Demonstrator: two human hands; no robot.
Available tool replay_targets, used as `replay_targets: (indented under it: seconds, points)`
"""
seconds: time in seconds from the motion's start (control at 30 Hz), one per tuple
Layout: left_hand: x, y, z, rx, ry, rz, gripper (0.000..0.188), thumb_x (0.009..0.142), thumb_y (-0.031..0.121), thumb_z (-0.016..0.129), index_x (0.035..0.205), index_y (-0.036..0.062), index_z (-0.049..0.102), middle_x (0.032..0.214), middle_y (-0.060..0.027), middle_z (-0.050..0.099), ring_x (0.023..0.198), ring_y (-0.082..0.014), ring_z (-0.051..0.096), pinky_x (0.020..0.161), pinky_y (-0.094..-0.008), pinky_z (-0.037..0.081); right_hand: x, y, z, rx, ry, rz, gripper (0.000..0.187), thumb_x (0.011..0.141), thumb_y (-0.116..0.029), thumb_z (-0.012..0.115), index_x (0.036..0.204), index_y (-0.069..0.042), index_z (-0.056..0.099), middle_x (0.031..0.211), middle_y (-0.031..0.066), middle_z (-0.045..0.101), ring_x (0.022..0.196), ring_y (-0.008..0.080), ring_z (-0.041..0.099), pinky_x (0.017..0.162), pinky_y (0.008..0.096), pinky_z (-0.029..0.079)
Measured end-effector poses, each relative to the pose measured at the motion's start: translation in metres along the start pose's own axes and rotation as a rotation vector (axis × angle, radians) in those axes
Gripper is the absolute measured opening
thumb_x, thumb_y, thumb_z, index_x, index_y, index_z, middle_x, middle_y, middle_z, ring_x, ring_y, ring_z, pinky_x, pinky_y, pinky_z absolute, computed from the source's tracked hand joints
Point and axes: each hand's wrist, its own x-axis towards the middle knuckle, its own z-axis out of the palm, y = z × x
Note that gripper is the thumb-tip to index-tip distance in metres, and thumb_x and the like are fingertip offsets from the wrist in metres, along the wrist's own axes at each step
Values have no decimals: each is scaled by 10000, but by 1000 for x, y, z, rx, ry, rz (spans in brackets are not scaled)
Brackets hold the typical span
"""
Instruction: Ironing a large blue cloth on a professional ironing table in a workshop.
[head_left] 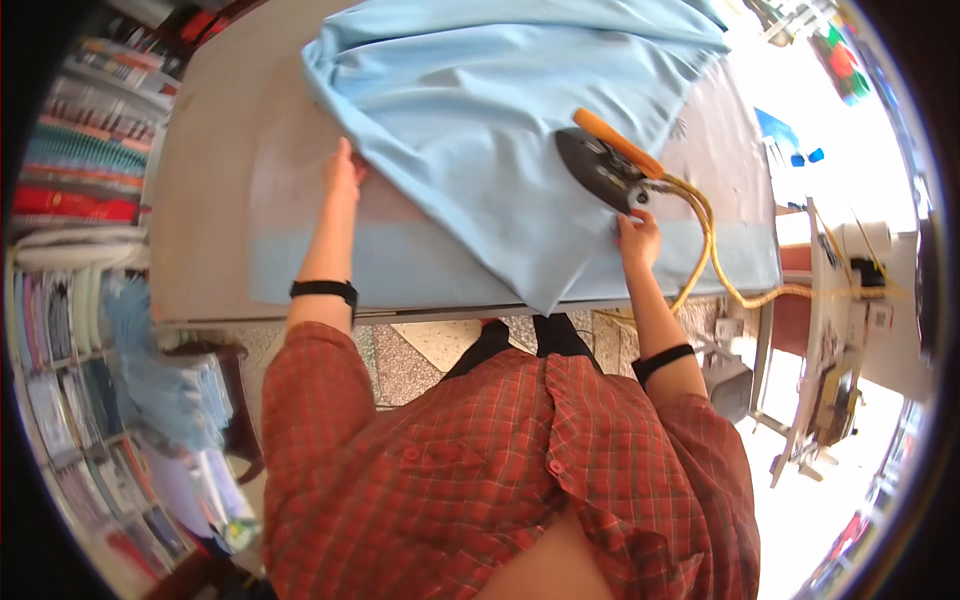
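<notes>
Now we're leaning over the table (210, 230), with a light blue cloth (480, 110) spread across its far half and one corner hanging off the near edge. Our left hand (343, 172) lies flat, fingers together, pressing the cloth's left edge against the table; no grip on it, just the palm down. Our right hand (637, 237) sits just behind the iron (600, 168), touching its rear end where the yellow hose (705, 225) comes in; we can't tell whether the fingers are closed on anything. That iron, dark-bodied with an orange handle, rests on the cloth near its right side. Both wrists carry black bands, and stacked fabric fills the shelves (70, 150) to our left.
</notes>
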Motion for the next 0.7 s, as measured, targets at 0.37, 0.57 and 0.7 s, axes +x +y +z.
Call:
replay_targets:
  seconds: [0.37,0.57,0.7]
  points:
    - [4,-6,-59,85,328,407,374,849,278,709,989,-55,613,952,-143,656,855,-208,616,749,-372,513,-45,28,-32,-120,-294,-61,236,774,-254,644,820,-26,688,732,135,682,696,276,672,653,398,516]
    - [-70,13,-9,-193,125,-177,391,825,377,747,939,30,607,884,-99,649,804,-191,652,638,-352,543,-25,3,-22,53,-21,-47,254,840,-234,667,872,17,647,680,89,642,461,160,579,468,298,482]
    - [-79,-11,-22,176,-73,-226,436,835,418,723,1058,69,588,906,-61,649,730,-149,651,519,-259,494,-6,-3,-2,136,-87,78,240,824,-210,671,811,28,646,619,83,616,447,161,570,416,291,455]
